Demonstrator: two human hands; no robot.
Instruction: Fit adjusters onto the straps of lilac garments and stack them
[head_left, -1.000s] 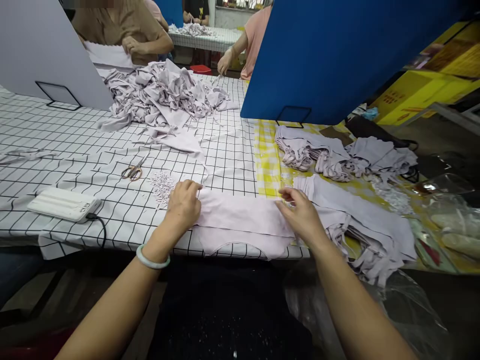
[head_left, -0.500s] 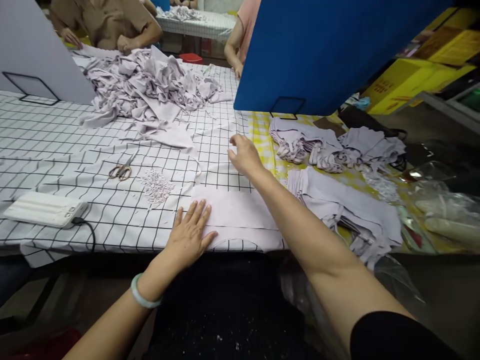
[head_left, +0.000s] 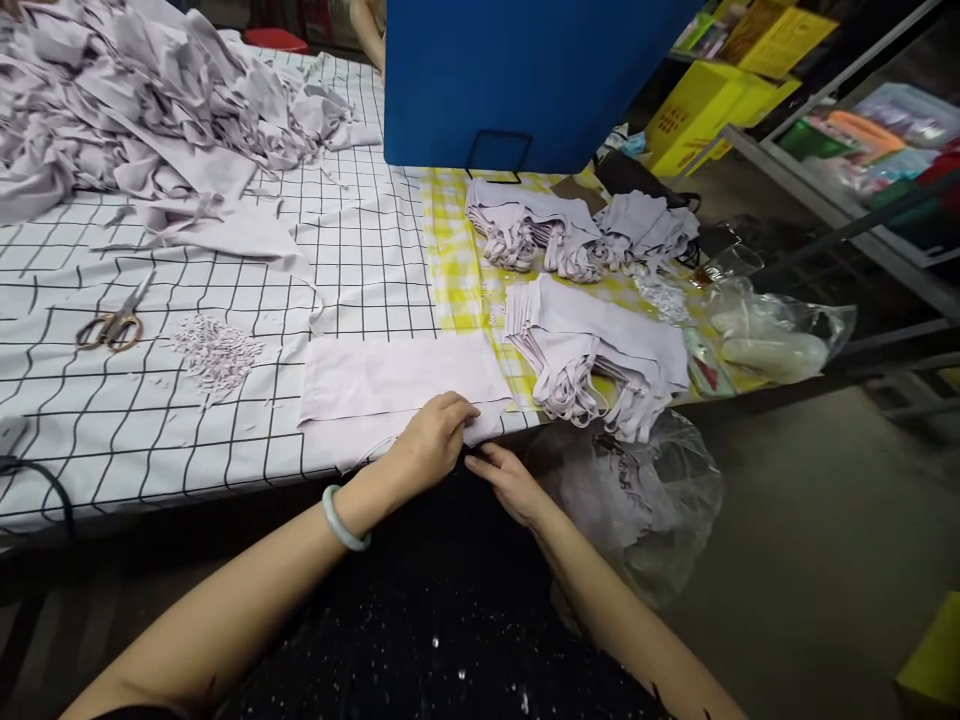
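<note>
A pale lilac fabric piece [head_left: 397,375] lies flat and folded along the table's front edge. My left hand [head_left: 431,445] is closed over its near right part, with fingertips pinched at the cloth. Just right of it and lower, my right hand [head_left: 514,485] has thumb and forefinger closed at the piece's near edge; exactly what lies between them is partly hidden. Left of the fabric are a small heap of cut scraps [head_left: 215,355] and a pair of scissors [head_left: 112,325].
A big pile of lilac cloth [head_left: 165,90] covers the back left. Stacks of strapped fabric pieces [head_left: 607,330] lie on a yellow checked cloth [head_left: 454,265] at right. A blue panel [head_left: 517,85] stands behind. A clear plastic bag [head_left: 667,510] hangs below the table edge.
My right hand has come back from the far side to the table's front edge. My left hand has gone from lying flat to pinching further right. The view has swung right.
</note>
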